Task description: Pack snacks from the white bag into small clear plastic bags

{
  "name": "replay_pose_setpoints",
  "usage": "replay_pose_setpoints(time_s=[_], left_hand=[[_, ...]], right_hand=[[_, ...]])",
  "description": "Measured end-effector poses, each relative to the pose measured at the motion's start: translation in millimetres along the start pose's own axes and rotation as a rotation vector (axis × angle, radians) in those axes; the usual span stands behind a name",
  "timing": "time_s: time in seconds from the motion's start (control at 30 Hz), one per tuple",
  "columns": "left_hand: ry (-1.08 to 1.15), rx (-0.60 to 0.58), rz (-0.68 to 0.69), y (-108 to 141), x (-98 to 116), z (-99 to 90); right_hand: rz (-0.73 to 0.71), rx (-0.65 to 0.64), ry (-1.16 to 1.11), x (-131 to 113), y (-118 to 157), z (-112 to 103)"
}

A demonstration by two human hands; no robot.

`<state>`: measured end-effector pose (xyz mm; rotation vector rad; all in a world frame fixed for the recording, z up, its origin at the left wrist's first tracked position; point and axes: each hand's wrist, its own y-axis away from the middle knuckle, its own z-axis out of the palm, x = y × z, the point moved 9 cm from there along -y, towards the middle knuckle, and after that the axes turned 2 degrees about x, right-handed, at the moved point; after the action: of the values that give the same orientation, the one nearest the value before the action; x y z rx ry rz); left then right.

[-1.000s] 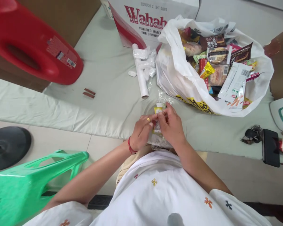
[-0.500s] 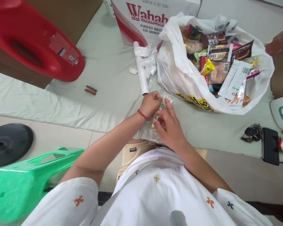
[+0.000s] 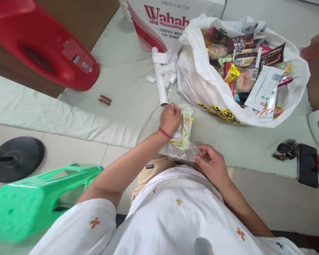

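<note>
Left hand [image 3: 171, 118]: fingers curled in, narrow grip, at the upper left of the clear plastic bag [image 3: 183, 153]. Can't tell if I have film or a packet pinched in it. Right hand [image 3: 211, 161]: thumb and fingertips holding the bag's lower right edge, other fingers loosely bent.

Bag lies near the front edge of the cloth-covered table [image 3: 127, 117], between my hands. Green packet [image 3: 185, 131] and yellow-edged packet [image 3: 176, 136] sit side by side at the bag; can't tell if both are fully inside.

Cardboard tube [image 3: 161, 83] is just beyond my left hand, crumpled clear plastic [image 3: 168, 69] against it. White carrier bag [image 3: 196, 81], full of wrapped snacks [image 3: 246, 79], stands beyond and right, in front of the Wahaha box [image 3: 159, 30]. Keys [image 3: 284, 150] and black phone [image 3: 307, 165] are well right, near each other.
</note>
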<state>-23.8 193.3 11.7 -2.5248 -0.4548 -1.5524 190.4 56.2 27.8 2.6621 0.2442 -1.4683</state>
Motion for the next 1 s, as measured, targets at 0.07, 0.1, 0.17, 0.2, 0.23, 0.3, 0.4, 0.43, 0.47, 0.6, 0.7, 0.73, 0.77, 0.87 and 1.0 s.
replay_pose_setpoints(time_s=[0.07, 0.1, 0.17, 0.2, 0.23, 0.3, 0.4, 0.43, 0.47, 0.6, 0.7, 0.73, 0.77, 0.87, 1.0], left_hand=[[0.004, 0.028, 0.002, 1.7, 0.4, -1.8], [0.007, 0.042, -0.002, 2.4, 0.2, -2.8], [0.018, 0.063, -0.022, 3.6, -1.6, -4.1], [0.024, 0.068, -0.036, 4.1, -3.0, -4.0], [0.031, 0.068, -0.049, 4.5, -4.4, -3.5], [0.046, 0.061, -0.068, 4.8, -6.6, -1.3], [0.1, 0.041, -0.086, 3.8, -8.1, 1.8], [0.139, 0.039, -0.097, 3.6, -8.9, 1.1], [0.188, 0.041, -0.116, 4.3, -10.4, -1.5], [0.424, 0.09, -0.252, 26.9, -28.4, -33.6], [0.535, 0.116, -0.337, 73.9, -50.4, -69.3], [0.546, 0.091, -0.367, 93.7, -58.3, -77.1], [0.556, 0.043, -0.393, 114.1, -65.2, -81.1], [0.548, -0.175, -0.471, 170.0, -79.6, -71.9], [0.417, -0.228, -0.459, 197.3, -80.1, -54.2]], right_hand=[[-0.129, 0.032, 0.048, -23.6, 5.9, -4.2], [-0.228, 0.031, 0.092, -37.1, 9.8, -3.4], [-0.449, -0.014, 0.201, -60.3, 19.9, 6.6], [-0.543, -0.051, 0.262, -67.0, 25.3, 15.5], [-0.613, -0.093, 0.325, -69.7, 29.8, 25.8], [-0.681, -0.184, 0.445, -65.8, 35.3, 48.2], [-0.685, -0.399, 0.558, -51.1, 42.5, 79.0], [-0.675, -0.488, 0.564, -47.1, 46.1, 84.9], [-0.654, -0.578, 0.55, -44.1, 49.9, 86.7], [-0.51, -0.83, 0.229, -49.1, 57.6, 50.8], [-0.392, -0.678, -0.016, -50.9, 28.9, -1.0], [-0.366, -0.519, -0.011, -46.4, 10.9, -18.5], [-0.355, -0.343, 0.031, -40.9, -7.1, -33.4], [-0.455, -0.046, 0.198, -32.0, -45.0, -34.8], [-0.687, -0.185, 0.241, -36.4, -61.0, 22.2]])
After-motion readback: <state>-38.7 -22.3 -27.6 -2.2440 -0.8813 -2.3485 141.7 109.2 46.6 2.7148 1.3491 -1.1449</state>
